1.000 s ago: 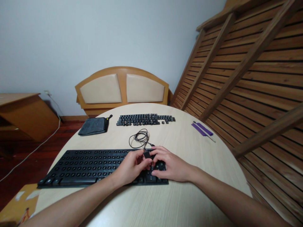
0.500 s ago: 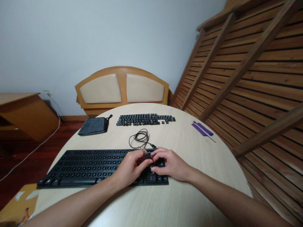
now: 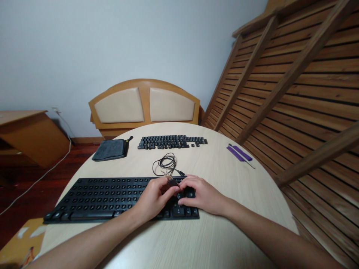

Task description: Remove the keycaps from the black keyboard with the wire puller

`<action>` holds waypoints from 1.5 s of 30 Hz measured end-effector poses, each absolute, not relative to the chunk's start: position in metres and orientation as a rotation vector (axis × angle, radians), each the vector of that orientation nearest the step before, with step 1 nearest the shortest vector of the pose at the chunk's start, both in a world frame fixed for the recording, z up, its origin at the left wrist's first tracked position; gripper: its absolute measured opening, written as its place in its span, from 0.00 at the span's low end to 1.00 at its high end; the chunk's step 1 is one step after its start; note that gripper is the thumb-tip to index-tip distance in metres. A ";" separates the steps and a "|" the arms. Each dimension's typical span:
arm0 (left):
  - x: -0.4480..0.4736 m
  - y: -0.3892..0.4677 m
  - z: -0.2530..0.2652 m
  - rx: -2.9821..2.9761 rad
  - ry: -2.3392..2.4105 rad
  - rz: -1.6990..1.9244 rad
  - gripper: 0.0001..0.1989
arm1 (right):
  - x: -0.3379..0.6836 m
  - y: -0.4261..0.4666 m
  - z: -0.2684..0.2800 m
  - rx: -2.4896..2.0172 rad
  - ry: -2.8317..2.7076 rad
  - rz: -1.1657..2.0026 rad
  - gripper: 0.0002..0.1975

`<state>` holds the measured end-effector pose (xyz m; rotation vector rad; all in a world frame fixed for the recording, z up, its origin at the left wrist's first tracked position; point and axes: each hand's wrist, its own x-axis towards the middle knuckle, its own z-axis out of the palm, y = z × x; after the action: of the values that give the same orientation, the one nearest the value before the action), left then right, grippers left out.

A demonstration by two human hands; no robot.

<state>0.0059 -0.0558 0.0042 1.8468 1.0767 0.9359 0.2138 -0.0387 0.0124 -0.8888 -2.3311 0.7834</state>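
Note:
A black keyboard lies before me, its left part bare of most keycaps. Over its right part, my left hand pinches what looks like a keycap puller, dark with thin pale prongs pointing up and away. My right hand arches over the keyboard's right end. Its fingers are bent, and the thumb is apart from them, low over the keys. Its index fingertip is close to the puller's right end; whether they touch is unclear. Behind the hands lies a coiled black cable with a plug.
Loose black keycaps stand in rows toward the table's far side. A grey zipped pouch lies at left. Purple strips with a thin metal tool lie at right. A wooden slatted frame leans beside the round table.
The puller and my left fingertips have shifted slightly left, and the puller has tilted a little. My right hand has barely moved.

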 end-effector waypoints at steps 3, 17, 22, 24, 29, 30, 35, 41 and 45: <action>0.005 -0.054 0.002 1.798 1.104 0.947 0.11 | 0.213 -0.040 0.013 -0.902 -2.317 0.741 0.13; 0.006 -0.051 -0.004 1.688 1.132 0.962 0.13 | 0.214 -0.035 0.012 -0.632 -2.451 0.511 0.09; 0.007 -0.049 -0.001 1.652 1.144 0.989 0.13 | 0.217 -0.034 0.015 -0.668 -2.449 0.473 0.08; 0.007 -0.049 0.000 1.650 1.161 0.980 0.14 | 0.218 -0.034 0.016 -0.664 -2.469 0.413 0.08; 0.006 -0.048 -0.001 1.647 1.181 0.964 0.15 | 0.217 -0.035 0.018 -0.642 -2.443 0.408 0.10; 0.006 -0.047 -0.002 1.642 1.182 0.963 0.15 | 0.216 -0.035 0.018 -0.631 -2.407 0.440 0.10; 0.005 -0.047 -0.006 1.651 1.183 0.946 0.15 | 0.214 -0.035 0.024 -0.620 -2.146 0.638 0.09; 0.006 -0.049 -0.001 1.709 1.215 0.922 0.13 | 0.240 0.015 0.021 -1.039 -1.946 0.480 0.10; 0.007 -0.050 -0.001 1.735 1.228 0.910 0.13 | 0.272 0.066 0.006 -1.289 -1.888 0.302 0.11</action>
<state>0.0068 -0.0497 -0.0005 1.7351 1.2281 0.9100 0.2722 0.0662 0.0055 -1.2893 -1.8883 0.3025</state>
